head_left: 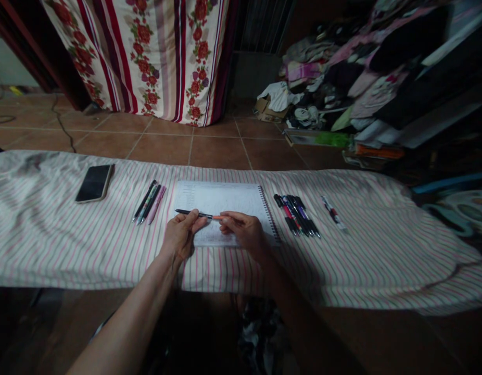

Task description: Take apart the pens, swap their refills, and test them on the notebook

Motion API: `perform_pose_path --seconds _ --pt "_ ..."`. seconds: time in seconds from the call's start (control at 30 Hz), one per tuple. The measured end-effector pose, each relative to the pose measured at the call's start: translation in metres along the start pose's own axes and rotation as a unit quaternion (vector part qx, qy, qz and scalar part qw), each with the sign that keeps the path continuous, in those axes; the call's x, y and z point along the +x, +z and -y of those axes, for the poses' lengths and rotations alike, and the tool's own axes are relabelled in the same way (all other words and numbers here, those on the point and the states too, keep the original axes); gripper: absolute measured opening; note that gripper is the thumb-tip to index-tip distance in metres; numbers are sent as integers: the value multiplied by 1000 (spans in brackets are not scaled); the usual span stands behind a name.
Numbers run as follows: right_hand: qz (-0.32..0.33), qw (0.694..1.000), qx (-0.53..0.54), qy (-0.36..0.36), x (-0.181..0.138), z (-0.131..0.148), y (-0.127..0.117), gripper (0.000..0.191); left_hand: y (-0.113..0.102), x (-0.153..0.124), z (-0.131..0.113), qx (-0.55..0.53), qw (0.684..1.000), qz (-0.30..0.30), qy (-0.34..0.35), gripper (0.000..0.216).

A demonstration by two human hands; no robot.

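Both my hands hold one pen (pixel 200 214) level over an open spiral notebook (pixel 225 200). The pen has a dark barrel with an orange part near my right hand. My left hand (pixel 183 233) is closed on its dark middle, and my right hand (pixel 243 229) pinches the orange end. The pen's dark tip points left, past my left hand. The notebook lies on a striped cloth (pixel 49 234) with its spiral edge at the right.
Three pens (pixel 149 202) lie left of the notebook, several pens (pixel 296 214) right of it, and one more pen (pixel 333 212) farther right. A phone (pixel 94 183) rests face up at the left. A floral curtain (pixel 159 57) and a clothes pile (pixel 342 88) stand behind on the tiled floor.
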State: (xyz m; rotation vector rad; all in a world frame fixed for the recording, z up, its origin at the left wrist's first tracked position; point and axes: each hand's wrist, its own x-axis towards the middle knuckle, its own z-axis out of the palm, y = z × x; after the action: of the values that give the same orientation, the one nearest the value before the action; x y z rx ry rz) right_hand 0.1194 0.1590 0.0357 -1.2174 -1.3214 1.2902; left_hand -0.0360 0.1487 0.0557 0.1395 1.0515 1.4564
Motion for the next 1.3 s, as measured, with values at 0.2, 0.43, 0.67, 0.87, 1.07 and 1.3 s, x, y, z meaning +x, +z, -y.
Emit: perform_pose_path --seconds 0.2,0.43,0.67,0.87,1.07,1.3 --pt "-5 1000 1 -2 -1 -1 1 33 -1 -1 4 0 1000 4 12 30" --pt "-22 1000 22 3 -1 -4 5 34 -1 1 4 3 1000 11 18 27" --pt "-19 999 -14 -23 -1 -1 6 29 0 -2 4 0 1000 11 11 28" --pt "-30 999 -26 -25 -2 3 9 30 4 -4 5 2 1000 -5 13 24" --pt "-28 999 -30 -20 -3 3 8 27 2 -4 5 13 1000 10 -4 22" --pt "-25 997 -59 -33 -6 3 9 30 -1 -2 5 1 999 37 -4 18"
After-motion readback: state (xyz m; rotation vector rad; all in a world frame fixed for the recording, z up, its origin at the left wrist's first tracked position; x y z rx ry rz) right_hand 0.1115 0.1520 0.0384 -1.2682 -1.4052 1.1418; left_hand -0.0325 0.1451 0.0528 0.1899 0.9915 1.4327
